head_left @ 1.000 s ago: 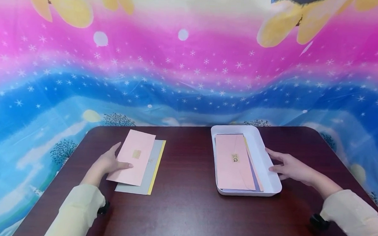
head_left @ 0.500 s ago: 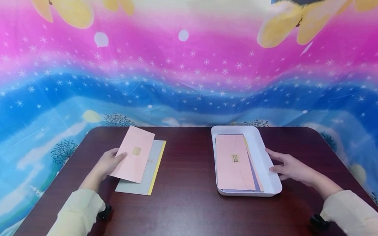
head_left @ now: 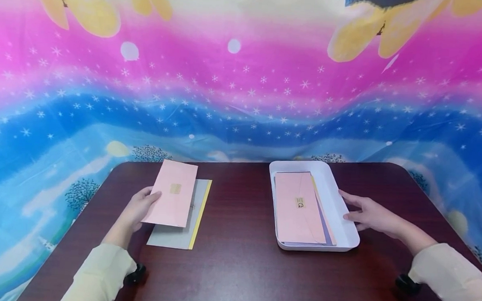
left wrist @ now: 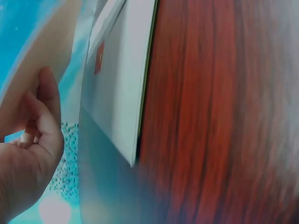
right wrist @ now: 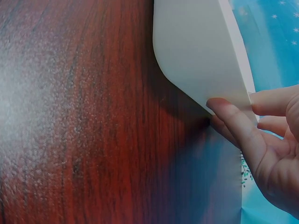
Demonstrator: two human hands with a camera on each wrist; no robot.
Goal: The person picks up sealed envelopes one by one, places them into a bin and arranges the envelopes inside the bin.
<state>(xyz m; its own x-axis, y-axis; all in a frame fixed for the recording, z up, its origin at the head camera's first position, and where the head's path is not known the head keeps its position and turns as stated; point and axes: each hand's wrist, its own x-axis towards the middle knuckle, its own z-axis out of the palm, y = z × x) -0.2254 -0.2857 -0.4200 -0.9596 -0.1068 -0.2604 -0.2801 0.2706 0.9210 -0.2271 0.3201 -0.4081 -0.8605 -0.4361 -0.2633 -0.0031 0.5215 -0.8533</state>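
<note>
My left hand [head_left: 137, 206] grips the lower left edge of a pink envelope [head_left: 172, 193], with the thumb on its upper face. That envelope hangs tilted above a grey envelope [head_left: 170, 237], and a yellow one [head_left: 201, 214] shows along the grey one's right side. The left wrist view shows the held envelope [left wrist: 51, 42] apart from the pile [left wrist: 119, 88]. At the right, my right hand [head_left: 374, 215] holds the right wall of a white tray [head_left: 344, 240]; in the right wrist view its fingers [right wrist: 233, 116] touch the wall and rim.
Inside the tray lies a stack topped by a pink envelope [head_left: 299, 212], with purple and other edges showing beneath. Everything stands on a dark reddish-brown table [head_left: 235, 268]. A colourful patterned cloth [head_left: 235, 100] hangs behind the table's far edge.
The left hand has taken hold of the pink envelope's left edge and raised it off the grey one, its near edge lifting most recently. The right hand and tray stay put.
</note>
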